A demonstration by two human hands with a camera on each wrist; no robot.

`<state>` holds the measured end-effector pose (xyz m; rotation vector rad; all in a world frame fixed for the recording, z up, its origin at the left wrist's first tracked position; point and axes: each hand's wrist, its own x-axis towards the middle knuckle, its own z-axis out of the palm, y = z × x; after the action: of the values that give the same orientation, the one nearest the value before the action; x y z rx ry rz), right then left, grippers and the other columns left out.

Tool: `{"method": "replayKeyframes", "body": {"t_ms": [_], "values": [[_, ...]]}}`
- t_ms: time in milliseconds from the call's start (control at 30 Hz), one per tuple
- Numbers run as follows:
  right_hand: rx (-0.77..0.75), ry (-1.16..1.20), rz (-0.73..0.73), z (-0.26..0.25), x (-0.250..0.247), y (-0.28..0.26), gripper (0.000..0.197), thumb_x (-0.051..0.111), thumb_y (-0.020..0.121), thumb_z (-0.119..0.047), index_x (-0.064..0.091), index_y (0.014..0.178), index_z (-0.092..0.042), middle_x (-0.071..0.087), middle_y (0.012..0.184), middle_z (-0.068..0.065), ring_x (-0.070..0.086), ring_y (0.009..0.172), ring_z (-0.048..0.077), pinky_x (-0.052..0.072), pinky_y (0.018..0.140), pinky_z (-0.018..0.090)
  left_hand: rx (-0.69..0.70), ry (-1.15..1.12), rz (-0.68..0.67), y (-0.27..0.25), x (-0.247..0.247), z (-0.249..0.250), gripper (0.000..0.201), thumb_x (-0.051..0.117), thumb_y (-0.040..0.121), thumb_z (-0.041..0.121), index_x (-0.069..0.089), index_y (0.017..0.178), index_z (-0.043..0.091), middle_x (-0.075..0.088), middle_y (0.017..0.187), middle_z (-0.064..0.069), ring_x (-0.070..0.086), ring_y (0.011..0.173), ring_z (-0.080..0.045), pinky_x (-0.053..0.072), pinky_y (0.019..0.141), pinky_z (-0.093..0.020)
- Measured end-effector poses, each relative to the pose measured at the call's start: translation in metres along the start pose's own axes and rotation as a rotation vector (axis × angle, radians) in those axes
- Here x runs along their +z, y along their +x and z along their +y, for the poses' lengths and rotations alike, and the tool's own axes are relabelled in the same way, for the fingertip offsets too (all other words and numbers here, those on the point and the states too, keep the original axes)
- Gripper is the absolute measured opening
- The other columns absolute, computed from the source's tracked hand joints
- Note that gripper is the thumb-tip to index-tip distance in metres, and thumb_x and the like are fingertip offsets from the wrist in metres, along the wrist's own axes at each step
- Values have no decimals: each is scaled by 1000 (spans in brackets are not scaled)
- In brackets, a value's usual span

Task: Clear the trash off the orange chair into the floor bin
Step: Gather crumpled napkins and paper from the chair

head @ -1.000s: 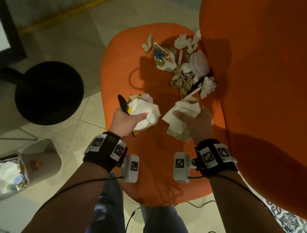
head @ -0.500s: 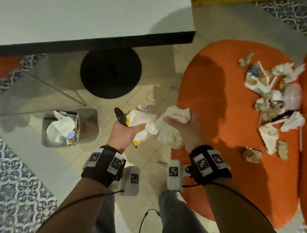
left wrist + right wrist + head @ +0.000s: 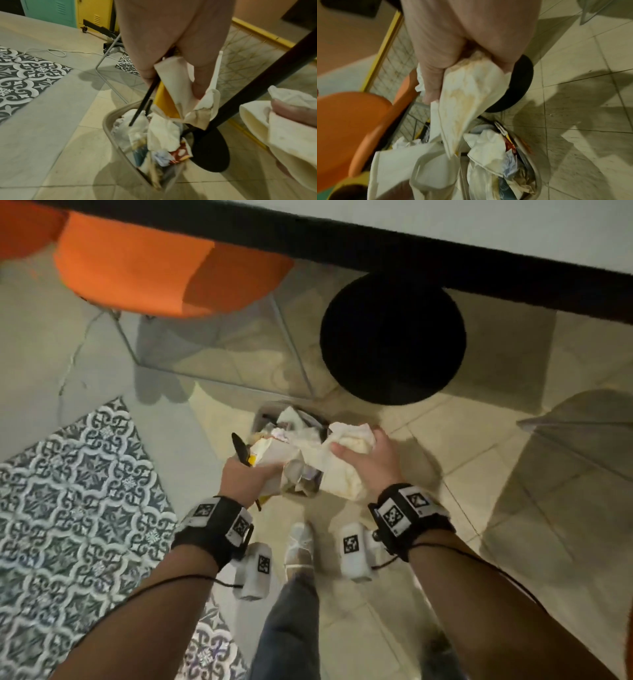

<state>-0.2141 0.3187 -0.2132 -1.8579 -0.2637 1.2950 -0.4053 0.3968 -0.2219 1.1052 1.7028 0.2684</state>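
Observation:
The grey floor bin (image 3: 263, 415) stands on the tiles, heaped with crumpled paper and wrappers. My left hand (image 3: 260, 470) hovers over its near left rim and grips a bundle of crumpled white paper (image 3: 178, 83), a yellow wrapper (image 3: 164, 102) and a black plastic utensil (image 3: 145, 100). My right hand (image 3: 356, 446) is above the bin's right side and grips a stained white napkin (image 3: 352, 438) that hangs down toward the trash. In the right wrist view this napkin (image 3: 464, 102) dangles from the right hand (image 3: 453, 65) just over the bin (image 3: 537, 174). The left wrist view shows the bin's rim (image 3: 109, 117) directly below the left hand (image 3: 171, 60).
A black round table base (image 3: 392, 337) sits just behind the bin, under a dark-edged table (image 3: 376, 237). An orange chair seat (image 3: 137, 268) with thin wire legs (image 3: 291, 350) is at the far left. A patterned rug (image 3: 68, 508) lies left; my foot (image 3: 299, 546) is near the bin.
The view has swung from the littered orange chair to the floor bin. Both hands have carried their trash leftward and now hold it right above the bin.

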Motion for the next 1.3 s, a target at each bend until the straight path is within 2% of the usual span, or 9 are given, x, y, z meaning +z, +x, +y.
{"method": "replayKeyframes", "body": {"t_ms": [100, 300, 433, 500, 633, 800, 900, 1067, 1300], "values": [[25, -106, 20, 8, 42, 38, 82, 83, 69, -30, 41, 137, -12, 55, 129, 1, 55, 115, 21, 48, 96, 39, -3, 57, 66, 53, -6, -13, 56, 81, 69, 22, 58, 116, 1, 63, 111, -12, 61, 102, -28, 50, 83, -34], [31, -291, 110, 32, 92, 91, 53, 64, 82, -24, 43, 130, -28, 57, 117, 4, 58, 98, 25, 49, 92, 35, 177, 265, 110, 114, 8, -16, 46, 69, 82, 22, 51, 117, -2, 38, 116, -11, 52, 98, -28, 38, 85, -24], [-225, -451, 140, 49, 114, 96, 55, 62, 87, -16, 38, 136, -20, 57, 118, 9, 60, 100, 25, 46, 82, 26, 316, 352, 37, 128, 21, -23, 47, 66, 83, 22, 47, 121, 1, 34, 129, -15, 54, 101, -30, 41, 92, -27], [-322, -533, 128, 60, 121, 93, 52, 60, 90, -22, 41, 137, -16, 58, 115, 11, 61, 100, 26, 49, 84, 31, 348, 425, -49, 132, 27, -29, 48, 63, 83, 16, 45, 124, 1, 31, 131, -15, 54, 103, -34, 43, 96, -33], [-347, -590, 135, 82, 129, 98, 58, 59, 89, -28, 35, 141, -28, 42, 127, 12, 51, 110, 24, 46, 98, 38, 326, 585, -127, 142, 36, -43, 51, 63, 81, 21, 42, 126, 7, 31, 131, -13, 53, 107, -36, 44, 96, -40], [-272, -680, 87, 89, 127, 98, 57, 62, 89, -28, 39, 139, -16, 40, 126, 15, 49, 108, 26, 40, 80, 26, 271, 679, -211, 153, 41, -54, 56, 60, 86, 32, 40, 134, 13, 33, 139, -13, 41, 127, -31, 32, 108, -33], [-306, -693, 40, 89, 124, 95, 72, 65, 82, -12, 31, 145, -19, 35, 135, 16, 47, 117, 27, 45, 91, 31, 236, 785, -261, 162, 43, -55, 64, 57, 86, 44, 37, 138, 13, 36, 139, -14, 36, 131, -30, 32, 111, -38], [-304, -757, -47, 87, 121, 93, 86, 63, 87, -8, 9, 152, -24, 29, 143, 15, 48, 123, 26, 42, 93, 24, 169, 980, -317, 169, 55, -51, 74, 35, 92, 56, 20, 146, 7, 15, 154, -20, 16, 141, -33, 23, 114, -42], [-384, -937, 95, 98, 136, 104, 65, 62, 88, -21, 30, 144, -22, 39, 136, 13, 48, 121, 26, 46, 98, 36, 182, 772, -294, 164, 52, -53, 80, 62, 81, 42, 25, 144, 10, 17, 151, -17, 19, 140, -32, 24, 116, -40]]}}
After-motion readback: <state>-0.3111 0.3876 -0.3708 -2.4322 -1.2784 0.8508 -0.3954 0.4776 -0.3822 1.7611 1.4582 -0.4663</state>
